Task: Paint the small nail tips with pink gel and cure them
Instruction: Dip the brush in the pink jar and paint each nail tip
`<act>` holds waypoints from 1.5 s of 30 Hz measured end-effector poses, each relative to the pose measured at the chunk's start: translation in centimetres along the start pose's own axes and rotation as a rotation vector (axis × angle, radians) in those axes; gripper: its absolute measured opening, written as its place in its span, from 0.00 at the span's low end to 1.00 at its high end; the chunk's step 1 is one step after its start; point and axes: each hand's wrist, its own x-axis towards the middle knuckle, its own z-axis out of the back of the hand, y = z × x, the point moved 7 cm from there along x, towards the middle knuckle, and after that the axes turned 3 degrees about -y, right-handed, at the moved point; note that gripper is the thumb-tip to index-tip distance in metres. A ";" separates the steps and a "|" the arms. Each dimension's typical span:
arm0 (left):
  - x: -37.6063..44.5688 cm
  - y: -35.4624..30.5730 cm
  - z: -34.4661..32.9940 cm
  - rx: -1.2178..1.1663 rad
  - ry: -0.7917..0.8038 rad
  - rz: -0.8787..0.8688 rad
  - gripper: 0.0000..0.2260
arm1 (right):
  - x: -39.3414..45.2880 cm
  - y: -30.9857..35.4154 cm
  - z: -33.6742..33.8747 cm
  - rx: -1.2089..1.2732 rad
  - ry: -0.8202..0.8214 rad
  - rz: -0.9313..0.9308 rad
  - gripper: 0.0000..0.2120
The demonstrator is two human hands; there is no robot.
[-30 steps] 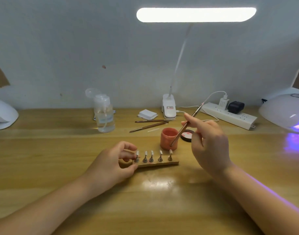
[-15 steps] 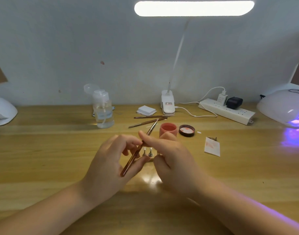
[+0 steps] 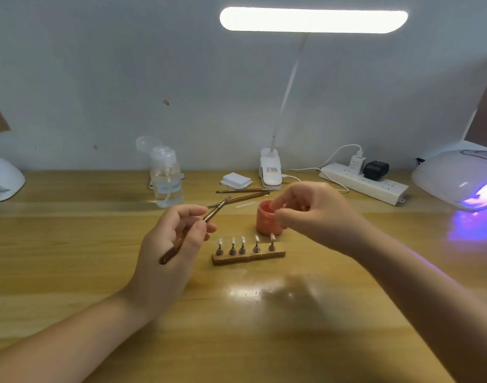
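A small wooden stand [image 3: 249, 257] on the table carries several clear nail tips [image 3: 243, 240] on metal pegs. Just behind it stands the open pink gel jar [image 3: 266, 222]. My left hand [image 3: 170, 244], left of the stand, pinches a thin brown brush [image 3: 194, 232] whose bristle end points up and to the right. My right hand [image 3: 317, 214] hovers blurred at the jar's right side. Its fingers are curled round what looks like the dark jar lid [image 3: 305, 208].
A curing lamp [image 3: 457, 178] glows purple at the far right, and another white lamp [image 3: 2, 178] sits at the far left. Behind are a pump bottle [image 3: 166, 181], white pads [image 3: 235, 180], two spare brushes [image 3: 242, 193], a desk lamp base [image 3: 270, 172] and a power strip [image 3: 364, 182].
The brush passed from my right hand to my left, which moved off the stand to the left. My right hand went back to the jar's right side.
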 end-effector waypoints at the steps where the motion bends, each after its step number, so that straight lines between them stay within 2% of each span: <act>1: 0.1 0.2 0.0 -0.029 -0.004 0.013 0.15 | 0.0 -0.7 0.3 -0.090 0.021 -0.013 0.04; 4: 0.1 0.3 -0.1 -0.065 0.005 0.016 0.16 | -0.8 -3.1 0.2 -0.296 0.029 -0.068 0.04; 8: 0.1 0.5 -0.3 -0.101 0.017 0.040 0.13 | -1.7 -5.3 -0.8 -0.300 -0.001 -0.123 0.05; 16: 0.4 1.2 0.3 -0.100 -0.034 0.082 0.09 | -2.3 -5.2 -3.4 -0.366 -0.045 0.023 0.16; 21: 0.4 1.2 0.1 -0.115 -0.036 0.084 0.05 | -2.2 -5.1 -3.7 -0.301 -0.110 0.049 0.14; 25: 0.4 1.3 0.0 -0.108 -0.060 0.097 0.08 | -2.1 -5.1 -3.8 -0.309 -0.100 0.067 0.11; 31: 0.5 1.0 0.3 -0.106 -0.082 0.101 0.10 | -3.0 -2.9 -3.7 -0.477 -0.193 0.334 0.04; 36: 2.0 -1.0 -0.2 -0.056 -0.101 0.058 0.03 | -2.7 -3.8 -2.5 -0.197 -0.267 0.209 0.05; 40: 5.2 -3.6 -2.4 0.061 -0.051 0.010 0.06 | -2.5 -5.2 -1.7 -0.006 -0.309 0.082 0.05; 45: 9.0 -4.3 -5.7 0.289 0.060 0.048 0.07 | -2.8 -5.4 -1.6 0.061 -0.327 0.067 0.09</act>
